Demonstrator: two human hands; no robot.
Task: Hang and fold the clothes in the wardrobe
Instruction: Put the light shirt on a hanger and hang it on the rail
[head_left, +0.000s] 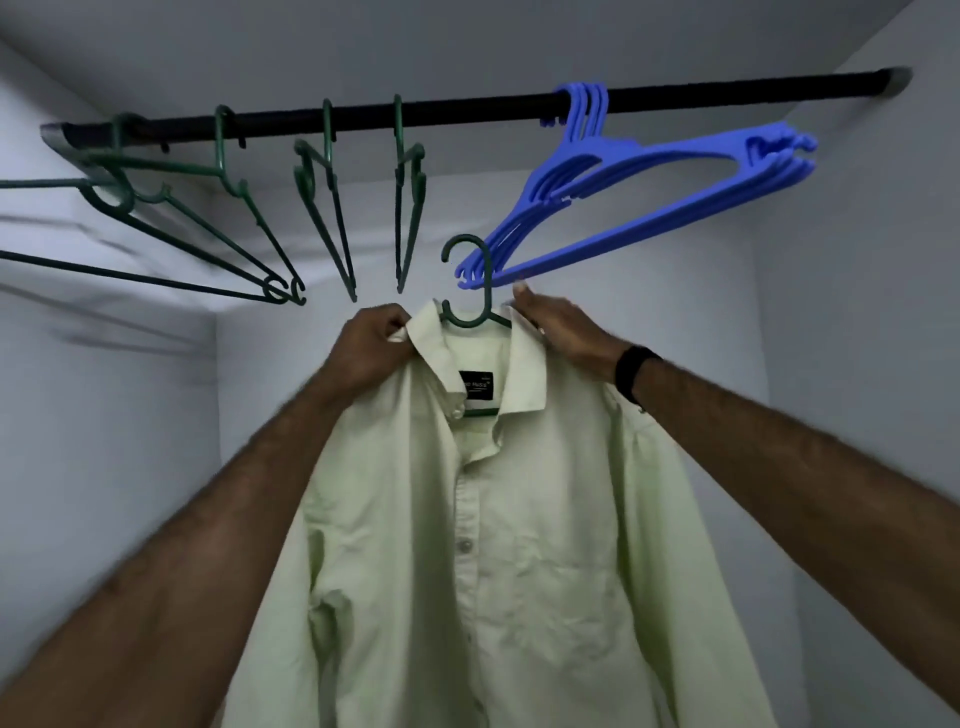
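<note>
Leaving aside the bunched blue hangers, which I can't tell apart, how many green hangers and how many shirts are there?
Dark green plastic hangers hooked on the black rail: 4
Dark green plastic hanger inside the shirt, not yet on the rail: 1
Pale green button-up shirt: 1
Total: 6

Black rod (467, 111) across the wardrobe top. Hung on it: green hangers (332, 208) along the left and middle stretch, spaced apart; blue hangers (649, 171) bunched together right of the rod's middle.
</note>
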